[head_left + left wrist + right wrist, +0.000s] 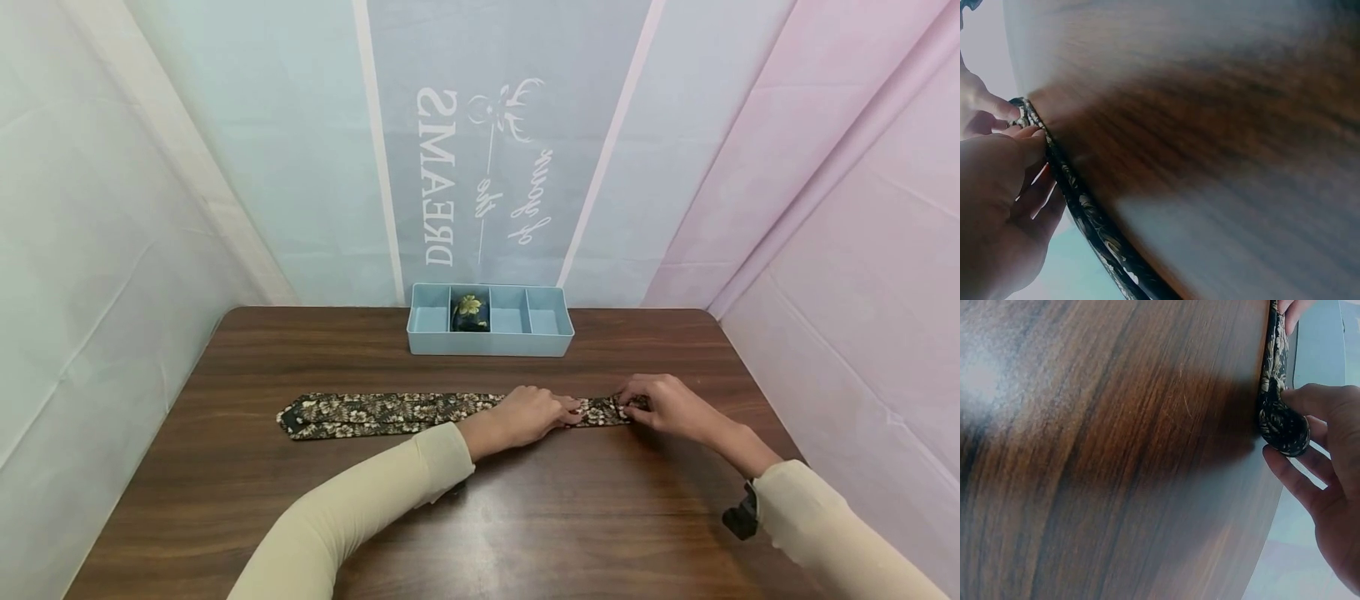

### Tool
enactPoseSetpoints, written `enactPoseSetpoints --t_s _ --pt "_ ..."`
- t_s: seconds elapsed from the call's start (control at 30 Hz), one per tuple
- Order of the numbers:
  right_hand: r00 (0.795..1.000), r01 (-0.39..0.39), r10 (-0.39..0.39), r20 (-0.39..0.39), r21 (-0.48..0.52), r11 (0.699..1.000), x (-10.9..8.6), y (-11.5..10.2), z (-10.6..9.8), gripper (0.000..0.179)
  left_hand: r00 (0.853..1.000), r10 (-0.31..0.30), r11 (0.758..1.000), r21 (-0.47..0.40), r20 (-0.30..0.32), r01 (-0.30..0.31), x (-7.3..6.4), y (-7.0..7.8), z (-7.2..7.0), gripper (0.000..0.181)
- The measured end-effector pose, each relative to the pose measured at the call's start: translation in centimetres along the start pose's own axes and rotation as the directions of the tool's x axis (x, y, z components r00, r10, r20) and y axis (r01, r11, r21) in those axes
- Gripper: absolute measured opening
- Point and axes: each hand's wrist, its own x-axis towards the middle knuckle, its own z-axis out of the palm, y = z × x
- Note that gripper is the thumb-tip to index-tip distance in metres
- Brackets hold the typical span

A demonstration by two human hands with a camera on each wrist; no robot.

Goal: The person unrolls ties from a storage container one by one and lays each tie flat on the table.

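A dark necktie (405, 412) with a cream and tan floral print lies lengthwise across the wooden table, its wide pointed end at the left. My left hand (528, 414) rests on the tie right of its middle, fingertips pressing the fabric down. At the tie's right end, my right hand (667, 406) grips the folded-over part between thumb and fingers. In the right wrist view that turned end (1284, 425) makes a rounded loop, with the thumb on top and fingers around its outer side. The left wrist view shows the tie's layered edge (1094, 219) beside the left hand.
Behind the tie stands a light blue box (491, 344) with several compartments. One compartment holds a rolled dark item (470, 312) with a yellow-green leaf pattern. A printed cloth backdrop (487, 167) hangs behind the table (570, 517), and pale cloth flanks both sides.
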Motion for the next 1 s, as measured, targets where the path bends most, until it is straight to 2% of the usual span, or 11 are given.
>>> enactPoseSetpoints --t_s 0.2,0.57,0.67,1.0 --pt "0.999 0.046 -0.046 -0.020 -0.003 0.999 0.0 0.2 -0.1 0.032 1.000 -0.005 1.000 -0.025 0.002 0.005 -0.1 -0.2 0.0 0.031" --pt "0.996 0.090 -0.091 0.019 0.025 0.996 0.0 0.5 -0.3 0.046 1.000 -0.004 0.999 -0.051 -0.004 0.004 -0.3 -0.7 0.1 0.031" --pt "0.995 0.096 -0.096 0.020 0.013 0.995 -0.1 0.5 -0.3 0.045 1.000 -0.005 0.998 -0.062 0.002 0.005 -0.6 -0.9 -0.1 0.030" --pt "0.997 -0.023 0.022 0.080 0.013 1.000 0.0 0.9 -0.4 0.037 1.000 -0.010 0.995 -0.101 -0.009 0.009 -1.4 -1.8 0.0 0.030"
